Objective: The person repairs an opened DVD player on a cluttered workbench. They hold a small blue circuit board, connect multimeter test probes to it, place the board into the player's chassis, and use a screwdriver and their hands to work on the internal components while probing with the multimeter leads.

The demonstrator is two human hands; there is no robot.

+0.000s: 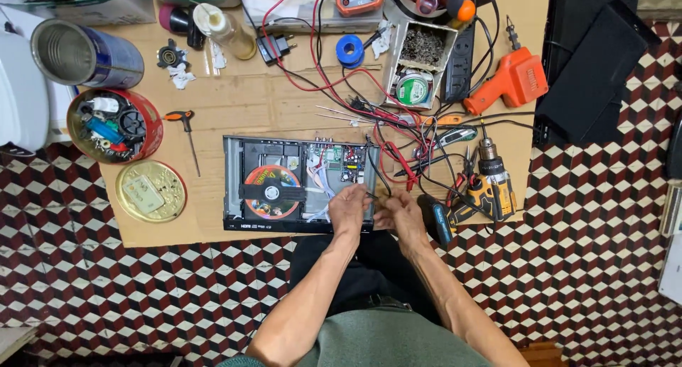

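- Head view: your left hand (348, 205) rests over the right end of the open disc player (298, 184), fingers curled down onto the near edge by the circuit board (347, 164); whether they pinch anything you cannot tell from here.
- Your right hand (401, 209) sits just beside it, off the player's right near corner, fingers bent around thin black wires (380, 179) that run up from the board.
- The player lies near the middle of the cardboard sheet (241, 104), its long axis running left to right, front panel facing you, lid off; a disc with an orange and red label (270, 191) sits in the tray on the left half.
- Left of it: a round gold tin lid (150, 191) holding a pale rectangular piece, a red round tin (114, 125) full of small parts, and a blue-sided open can (84, 53) lying on its side farther off.
- A small T-handle screwdriver (186, 129) with an orange and black grip lies between the red tin and the player.
- Far right: a white box (419, 61) with a green round label inside, a blue tape roll (349, 51), an orange glue gun (511, 79).
- Right of your hands a yellow and black cordless drill (490, 186) stands close; red and black leads (398, 132) tangle between it and the player.
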